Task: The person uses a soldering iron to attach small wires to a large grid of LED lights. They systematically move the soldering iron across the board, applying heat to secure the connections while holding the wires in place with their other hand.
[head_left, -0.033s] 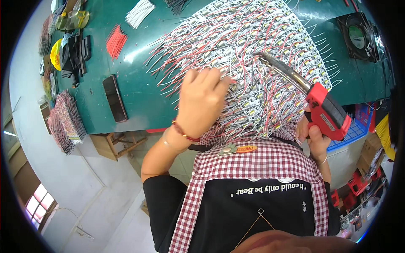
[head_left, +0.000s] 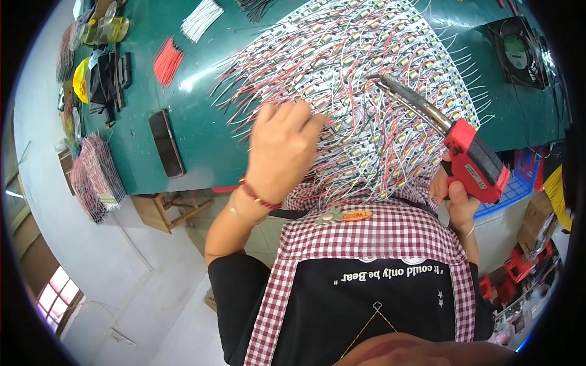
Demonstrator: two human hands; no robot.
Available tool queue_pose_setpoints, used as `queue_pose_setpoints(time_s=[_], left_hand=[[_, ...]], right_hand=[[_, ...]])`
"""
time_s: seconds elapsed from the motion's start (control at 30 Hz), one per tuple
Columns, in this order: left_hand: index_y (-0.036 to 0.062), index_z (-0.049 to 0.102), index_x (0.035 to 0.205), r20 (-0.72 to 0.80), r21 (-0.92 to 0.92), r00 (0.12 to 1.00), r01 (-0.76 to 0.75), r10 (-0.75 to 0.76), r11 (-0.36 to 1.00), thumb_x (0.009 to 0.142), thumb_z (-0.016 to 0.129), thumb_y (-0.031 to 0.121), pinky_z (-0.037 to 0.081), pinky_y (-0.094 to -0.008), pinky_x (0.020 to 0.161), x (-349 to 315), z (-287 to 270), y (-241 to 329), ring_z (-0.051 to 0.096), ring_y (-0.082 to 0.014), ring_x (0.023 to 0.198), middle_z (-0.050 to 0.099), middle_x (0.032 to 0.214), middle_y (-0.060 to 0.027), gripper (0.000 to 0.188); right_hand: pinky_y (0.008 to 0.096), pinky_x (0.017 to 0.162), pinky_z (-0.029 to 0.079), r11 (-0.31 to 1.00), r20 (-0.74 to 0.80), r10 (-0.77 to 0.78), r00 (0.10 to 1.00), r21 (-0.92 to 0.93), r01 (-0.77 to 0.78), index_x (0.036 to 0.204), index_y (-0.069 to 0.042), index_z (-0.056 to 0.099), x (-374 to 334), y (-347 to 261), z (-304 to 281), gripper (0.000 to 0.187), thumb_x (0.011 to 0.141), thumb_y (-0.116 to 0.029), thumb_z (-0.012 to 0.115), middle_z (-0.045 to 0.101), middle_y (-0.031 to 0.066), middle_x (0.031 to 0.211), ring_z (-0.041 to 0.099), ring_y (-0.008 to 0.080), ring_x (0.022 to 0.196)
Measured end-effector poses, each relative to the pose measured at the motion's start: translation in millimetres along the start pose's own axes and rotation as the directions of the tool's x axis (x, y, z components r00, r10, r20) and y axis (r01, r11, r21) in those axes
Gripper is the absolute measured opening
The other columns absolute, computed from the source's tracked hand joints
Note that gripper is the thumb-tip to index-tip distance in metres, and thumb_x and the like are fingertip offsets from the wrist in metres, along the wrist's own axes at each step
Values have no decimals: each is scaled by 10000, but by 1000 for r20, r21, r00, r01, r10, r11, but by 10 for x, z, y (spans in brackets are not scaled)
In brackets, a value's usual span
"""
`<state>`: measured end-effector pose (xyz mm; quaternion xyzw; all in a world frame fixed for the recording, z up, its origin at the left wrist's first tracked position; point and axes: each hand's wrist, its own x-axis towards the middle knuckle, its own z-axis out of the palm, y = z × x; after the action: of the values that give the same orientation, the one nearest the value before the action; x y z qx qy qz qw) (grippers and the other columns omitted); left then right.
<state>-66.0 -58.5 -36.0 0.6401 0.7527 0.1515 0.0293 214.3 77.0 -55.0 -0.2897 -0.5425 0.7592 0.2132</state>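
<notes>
A broad sheet of small white LED circuit boards (head_left: 366, 149) lies on the table, covered with many red and white wires. Over its near left part is my left hand (head_left: 284, 143), its fingers pinched together, with a short bit of red wire (head_left: 330, 121) showing at the fingertips. My right hand (head_left: 459, 204) is wrapped round the handle of a red and black soldering gun (head_left: 473, 161) at the near right. Its long metal barrel points up and left, and the dark tip is over the middle of the boards.
The green table (head_left: 207, 140) carries a phone (head_left: 166, 143), a bundle of red wires (head_left: 168, 62), white wires (head_left: 202, 19) and dark wires (head_left: 253, 8). A black fan (head_left: 517, 53) stands at the far right. More wired boards (head_left: 97, 171) hang at the left edge; a blue crate (head_left: 510, 189) is below right.
My left hand has shifted a little to the left, and the red wire end at its fingertips has moved with it. The soldering gun is almost in the same place.
</notes>
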Motion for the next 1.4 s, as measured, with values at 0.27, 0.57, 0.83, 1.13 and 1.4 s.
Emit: queue_pose_setpoints(time_s=[0.27,0.57,0.83,1.13,1.4], left_hand=[[103,681,791,-161,-165,977,114,-141,980,688,674,3,394,-337,615,4,-234,163,544,-216,714,534,733,-30,144],[90,600,840,23,-295,1000,14,-8,955,701,640,2,408,-350,749,-62,298,430,580,-202,860,634,1102,-39,169],[95,603,840,16,-458,1000,18,-12,889,685,656,7,395,-349,804,-304,216,601,597,-227,896,647,1055,-27,186],[77,601,880,-55,-256,987,129,-148,958,712,572,9,378,-386,826,-323,213,464,564,-232,981,604,1120,-61,184],[97,608,821,-46,-221,984,159,-173,962,700,677,36,362,-383,840,-294,305,542,567,-235,992,623,1166,-33,152]], right_hand=[[248,432,410,998,-93,-61,994,17,63,1190,80,403,192,-109,18,615,884,-406,624,434,25,560,422,101,432],[244,415,412,993,-119,-109,987,20,112,1177,70,394,134,-105,-58,590,897,-407,602,440,24,559,432,102,425],[238,408,407,991,-133,-134,982,12,136,1160,74,387,186,-135,-17,563,915,-399,570,431,23,558,420,95,420],[238,415,400,988,-98,-152,984,13,154,1179,65,381,197,-124,-42,555,919,-393,555,433,25,557,415,96,419],[243,413,387,990,-108,-139,984,24,142,1194,53,385,207,-126,-39,554,916,-395,556,428,20,552,408,98,410]])
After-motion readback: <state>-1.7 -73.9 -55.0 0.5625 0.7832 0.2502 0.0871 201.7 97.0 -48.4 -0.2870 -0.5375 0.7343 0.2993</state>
